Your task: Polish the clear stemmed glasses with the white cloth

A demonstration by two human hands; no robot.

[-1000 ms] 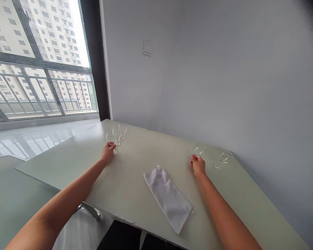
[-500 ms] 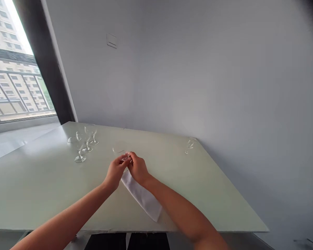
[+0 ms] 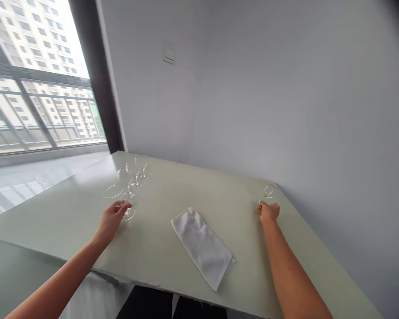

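At the left of the head view, my left hand (image 3: pixel 116 212) is closed around the stem of a clear wine glass (image 3: pixel 113 191). The glass leans, with its round foot showing just right of the fingers. Far to the right, my right hand (image 3: pixel 268 211) pinches low on another clear stemmed glass (image 3: pixel 269 190), whose bowl shows just beyond the fingers. A folded white cloth (image 3: pixel 202 248) lies flat between the two hands, touched by neither.
Several clear stemmed glasses (image 3: pixel 138 173) stand in a row beyond my left hand, close to the held one. The pale table (image 3: pixel 159 252) meets a grey wall at the back and right. A window lies left.
My hands were together over the cloth around a glass. The left has carried that glass left towards the row; the right has reached right to the lone glass. The view has shifted left.
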